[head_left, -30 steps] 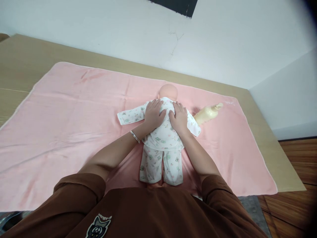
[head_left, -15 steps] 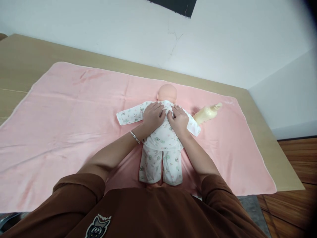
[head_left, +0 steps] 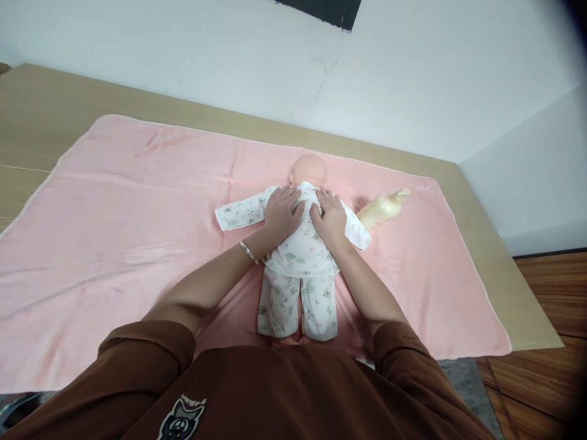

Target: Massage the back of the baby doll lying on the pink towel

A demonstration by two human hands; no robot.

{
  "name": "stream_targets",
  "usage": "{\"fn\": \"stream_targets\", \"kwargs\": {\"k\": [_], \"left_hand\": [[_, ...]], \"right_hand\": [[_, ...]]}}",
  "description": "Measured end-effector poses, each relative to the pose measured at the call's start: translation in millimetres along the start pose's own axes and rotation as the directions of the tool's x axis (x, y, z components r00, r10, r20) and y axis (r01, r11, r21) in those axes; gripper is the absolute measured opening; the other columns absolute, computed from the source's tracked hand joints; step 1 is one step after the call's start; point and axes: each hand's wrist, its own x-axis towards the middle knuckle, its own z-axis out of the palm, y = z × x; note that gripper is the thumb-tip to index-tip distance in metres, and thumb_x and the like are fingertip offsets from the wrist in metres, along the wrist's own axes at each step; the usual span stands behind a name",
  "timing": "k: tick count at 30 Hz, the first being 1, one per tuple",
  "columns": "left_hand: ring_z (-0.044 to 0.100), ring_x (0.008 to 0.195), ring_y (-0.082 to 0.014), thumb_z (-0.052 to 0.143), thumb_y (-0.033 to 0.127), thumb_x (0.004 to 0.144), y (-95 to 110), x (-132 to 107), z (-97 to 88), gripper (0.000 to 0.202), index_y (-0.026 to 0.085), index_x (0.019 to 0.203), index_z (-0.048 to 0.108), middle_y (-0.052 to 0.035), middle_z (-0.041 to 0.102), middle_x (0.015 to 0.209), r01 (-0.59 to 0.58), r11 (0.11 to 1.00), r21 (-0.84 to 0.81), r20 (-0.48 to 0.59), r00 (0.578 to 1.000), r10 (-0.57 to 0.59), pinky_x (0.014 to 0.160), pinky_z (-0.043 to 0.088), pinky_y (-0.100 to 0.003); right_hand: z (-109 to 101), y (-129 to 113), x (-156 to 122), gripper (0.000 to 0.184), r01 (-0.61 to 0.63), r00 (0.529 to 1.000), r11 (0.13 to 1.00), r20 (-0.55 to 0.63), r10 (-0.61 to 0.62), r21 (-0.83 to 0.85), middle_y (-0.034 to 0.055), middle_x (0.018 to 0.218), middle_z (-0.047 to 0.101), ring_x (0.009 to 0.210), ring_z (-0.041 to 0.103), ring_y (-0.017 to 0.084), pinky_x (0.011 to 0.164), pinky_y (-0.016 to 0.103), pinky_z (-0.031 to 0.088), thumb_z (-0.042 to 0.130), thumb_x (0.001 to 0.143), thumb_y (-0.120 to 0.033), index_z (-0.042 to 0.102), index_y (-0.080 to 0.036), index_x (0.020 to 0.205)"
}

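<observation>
Two-handed contact on a doll (head_left: 302, 250), head view, clock directions taken from the doll's trunk. The doll lies back uppermost on a pink blanket (head_left: 137, 183), its long axis running from the head (head_left: 309, 170) at 12 o'clock to the trouser legs (head_left: 277, 305) at 6, close to the wearer's body. The left hand (head_left: 284, 208) and right hand (head_left: 329, 214) rest on the upper back, on either side of the midline; both touch it, so neither is nearer. Each is palm down, fingers extended and clamped on nothing, thumbs turned inward with a narrow gap between them. The left forearm, bearing a bracelet (head_left: 249, 252), enters from 8 o'clock; the right enters from about 5. A pale yellow bottle (head_left: 381, 209) lies toward 2 o'clock, beside the sleeve on the right hand's side, its narrow tip pointing outward; whether it touches that sleeve cannot be told.
</observation>
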Motion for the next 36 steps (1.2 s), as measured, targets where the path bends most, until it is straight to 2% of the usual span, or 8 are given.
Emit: {"fn": "stream_targets", "kwargs": {"k": [6,12,15,18,22,26,31,36], "left_hand": [[0.06,0.123,-0.0259,0.05,0.036,0.092,3.2,-6.8,1.7,0.031,0.018,0.108,0.069,-0.0121,0.07,0.122,0.085,0.996,-0.013,-0.056,0.995,-0.086,0.111,0.045,-0.047],[0.046,0.138,-0.0288,0.049,0.036,0.092,0.6,0.7,-0.5,0.041,0.018,0.128,0.059,-0.0124,0.059,0.139,0.042,0.999,-0.018,0.048,0.998,-0.041,0.119,0.033,-0.052],[0.045,0.138,-0.0283,0.046,0.034,0.093,1.6,3.1,-3.5,0.042,0.018,0.13,0.057,-0.0116,0.058,0.141,-0.027,1.0,-0.001,0.09,0.996,0.027,0.119,0.031,-0.052],[0.051,0.133,-0.0268,0.045,0.032,0.093,3.4,1.0,-5.8,0.038,0.017,0.123,0.062,-0.0115,0.063,0.134,-0.077,0.997,0.0,0.096,0.992,0.076,0.117,0.035,-0.05],[0.055,0.129,-0.0264,0.045,0.033,0.093,3.4,-4.3,-4.1,0.035,0.016,0.116,0.066,-0.0125,0.066,0.129,-0.037,0.999,-0.003,0.028,0.999,0.037,0.113,0.041,-0.047],[0.047,0.137,-0.0289,0.047,0.033,0.091,0.7,-2.9,0.2,0.042,0.015,0.127,0.06,-0.0135,0.06,0.138,0.001,1.0,0.009,0.025,1.0,-0.001,0.117,0.035,-0.051],[0.044,0.14,-0.0295,0.045,0.03,0.092,-0.7,2.6,1.2,0.046,0.015,0.133,0.054,-0.0141,0.054,0.144,-0.052,0.999,0.011,0.083,0.995,0.051,0.12,0.029,-0.054],[0.056,0.129,-0.0261,0.045,0.03,0.093,1.0,-2.4,0.2,0.035,0.016,0.117,0.065,-0.0121,0.066,0.13,-0.078,0.997,0.021,0.014,0.997,0.078,0.112,0.043,-0.047]], "right_hand": [[3.1,-5.5,-7.6,0.042,-0.064,0.992,0.998,-0.112,0.06,-0.029,0.0089,0.132,0.064,0.132,0.053,0.025,0.113,0.045,0.041,0.039,0.095,-0.036,0.069,-0.019,0.118],[-1.8,-3.1,-0.9,0.049,-0.049,0.999,0.999,0.009,0.05,-0.007,0.0101,0.147,0.051,0.142,0.041,0.027,0.119,0.051,0.029,0.038,0.095,-0.033,0.053,-0.017,0.139],[-4.5,-2.0,1.1,0.052,-0.008,0.998,1.0,0.066,0.008,0.002,0.0105,0.153,0.044,0.145,0.034,0.028,0.119,0.055,0.023,0.037,0.095,-0.031,0.045,-0.017,0.145],[-4.1,-3.2,-2.5,0.048,0.01,1.0,1.0,0.01,-0.01,-0.019,0.0121,0.146,0.052,0.141,0.041,0.027,0.12,0.053,0.023,0.036,0.096,-0.03,0.055,-0.015,0.137],[-0.3,-5.7,-8.5,0.043,-0.034,0.997,0.999,-0.073,0.032,-0.021,0.0139,0.136,0.061,0.135,0.049,0.027,0.119,0.05,0.028,0.038,0.095,-0.03,0.065,-0.014,0.125],[0.2,-4.8,-5.9,0.045,-0.063,0.996,0.998,-0.061,0.062,-0.02,0.0149,0.141,0.057,0.137,0.046,0.028,0.119,0.05,0.028,0.041,0.094,-0.03,0.06,-0.012,0.131],[-2.9,0.2,1.1,0.052,0.015,0.999,1.0,0.04,-0.015,0.002,0.0126,0.152,0.045,0.144,0.037,0.029,0.119,0.056,0.024,0.039,0.094,-0.027,0.047,-0.016,0.144],[-1.1,-1.5,-3.4,0.044,0.039,0.997,0.999,-0.059,-0.039,0.004,0.012,0.138,0.059,0.135,0.049,0.025,0.119,0.047,0.03,0.04,0.094,-0.029,0.062,-0.015,0.129]]}}
